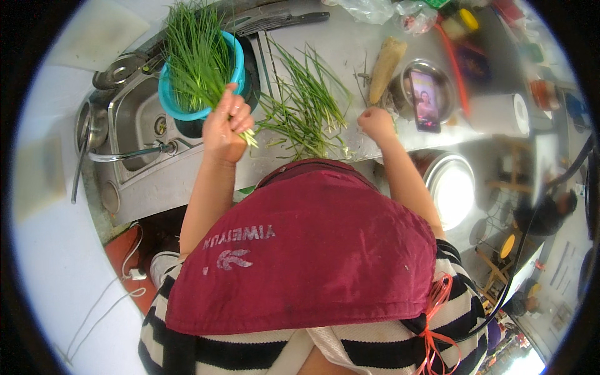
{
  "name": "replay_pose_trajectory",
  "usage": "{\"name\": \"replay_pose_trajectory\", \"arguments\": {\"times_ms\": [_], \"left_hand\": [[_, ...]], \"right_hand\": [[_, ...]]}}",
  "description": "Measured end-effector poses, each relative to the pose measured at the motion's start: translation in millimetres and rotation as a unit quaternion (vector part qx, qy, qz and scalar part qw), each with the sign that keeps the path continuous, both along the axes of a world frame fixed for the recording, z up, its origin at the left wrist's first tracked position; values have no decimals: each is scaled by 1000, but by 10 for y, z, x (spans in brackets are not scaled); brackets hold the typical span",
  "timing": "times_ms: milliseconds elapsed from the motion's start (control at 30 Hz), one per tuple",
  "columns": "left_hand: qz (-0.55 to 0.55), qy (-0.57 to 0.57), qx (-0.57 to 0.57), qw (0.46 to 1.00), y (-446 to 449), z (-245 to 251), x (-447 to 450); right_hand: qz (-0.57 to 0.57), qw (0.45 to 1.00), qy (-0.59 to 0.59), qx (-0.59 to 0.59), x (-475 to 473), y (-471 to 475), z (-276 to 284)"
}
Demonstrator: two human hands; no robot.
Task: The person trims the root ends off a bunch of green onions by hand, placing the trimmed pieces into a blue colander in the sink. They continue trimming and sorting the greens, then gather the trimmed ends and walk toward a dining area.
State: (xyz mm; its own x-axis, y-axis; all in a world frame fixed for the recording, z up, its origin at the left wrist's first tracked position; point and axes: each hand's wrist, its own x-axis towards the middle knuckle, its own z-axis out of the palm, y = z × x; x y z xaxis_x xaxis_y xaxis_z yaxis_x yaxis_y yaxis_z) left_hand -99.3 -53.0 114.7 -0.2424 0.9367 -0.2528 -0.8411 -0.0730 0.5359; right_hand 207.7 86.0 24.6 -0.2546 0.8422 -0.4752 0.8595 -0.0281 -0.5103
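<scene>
My left hand [228, 124] is closed around a bunch of thin green onions [213, 86]. Their white root ends stick out below my fingers, and their leaves reach up over the turquoise plastic basin [240, 61]. More long green leaves fill that basin. On the metal counter before me lies a loose pile of green onions [309, 108], with scraps near the front edge. To the right of the pile, my right hand [377, 124] rests low over the counter with curled fingers; whether something is between them is hidden. Just beyond it lies a tapered brown object [386, 65], possibly a root vegetable.
A steel sink [136, 122] with a tap [131, 156] is at left. A black-handled knife [307, 18] lies at the back. At right, a phone [425, 101] leans on a steel bowl [403, 84], near a white roll [497, 115]. Maroon fabric [304, 253] covers my front.
</scene>
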Motion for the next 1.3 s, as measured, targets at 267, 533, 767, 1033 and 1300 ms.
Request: {"name": "replay_pose_trajectory", "arguments": {"times_ms": [267, 533, 767, 1033, 1300], "left_hand": [[-168, 78, -115, 976, 310, 20, 610], [-179, 164, -57, 968, 408, 126, 851], [-165, 190, -71, 965, 305, 46, 846], [-14, 227, -105, 968, 239, -7, 628], [-22, 130, -100, 986, 52, -13, 223]], "right_hand": [[-113, 820, 511, -231, -92, -345, 1072], [-36, 935, 351, -34, -398, -653, 1102], [-1, 945, 326, 2, -603, -675, 1046], [167, 951, 254, 49, -571, -695, 1001], [229, 931, -42, 282, -278, -444, 65]]}}
